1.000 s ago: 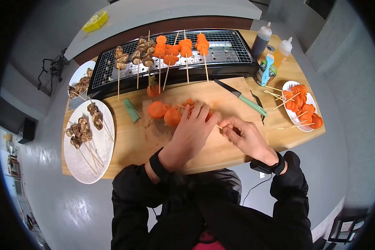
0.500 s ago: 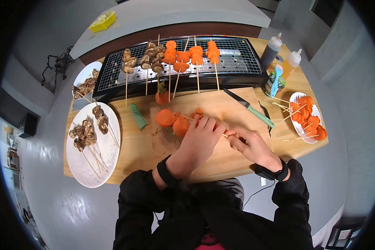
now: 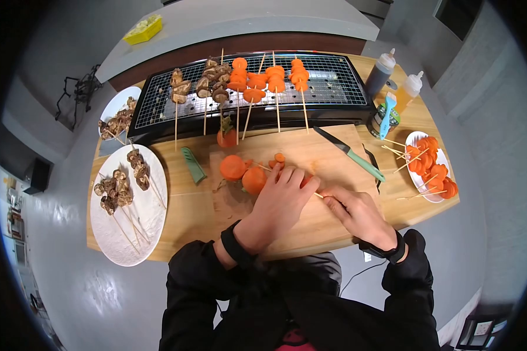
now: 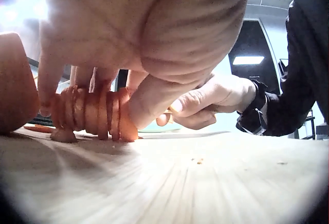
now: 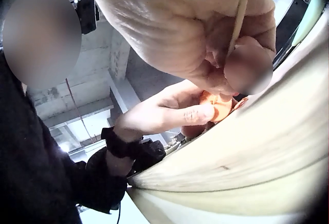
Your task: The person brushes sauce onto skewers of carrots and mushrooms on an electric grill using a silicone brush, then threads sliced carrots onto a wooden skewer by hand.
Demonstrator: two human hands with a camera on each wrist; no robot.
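My left hand (image 3: pixel 280 202) grips a row of carrot slices (image 4: pixel 92 113) low over the cutting board (image 3: pixel 298 234), thumb at one end and fingers at the other. A wooden skewer (image 3: pixel 318 195) sticks out of the row to the right. My right hand (image 3: pixel 360 215) pinches the skewer between thumb and fingers; its rear length (image 5: pixel 239 15) runs back along the palm. In the right wrist view the end carrot slice (image 5: pixel 220 109) shows against my left thumb. Thick carrot chunks (image 3: pixel 233 167) and a small carrot piece (image 3: pixel 280 157) lie left of and behind my left hand.
Behind the board stands a black grill (image 3: pixel 334 76) with mushroom and carrot skewers. A green-handled knife (image 3: pixel 366 166) lies on the board's right. Plates of mushroom skewers (image 3: pixel 108 234) and carrot skewers (image 3: pixel 438 198) flank it. Sauce bottles (image 3: pixel 382 71) stand at the back right.
My right hand has slid back to the right along the skewer, so more bare stick shows between the hands. My left hand keeps its grip on the slices. The head view has shifted slightly.
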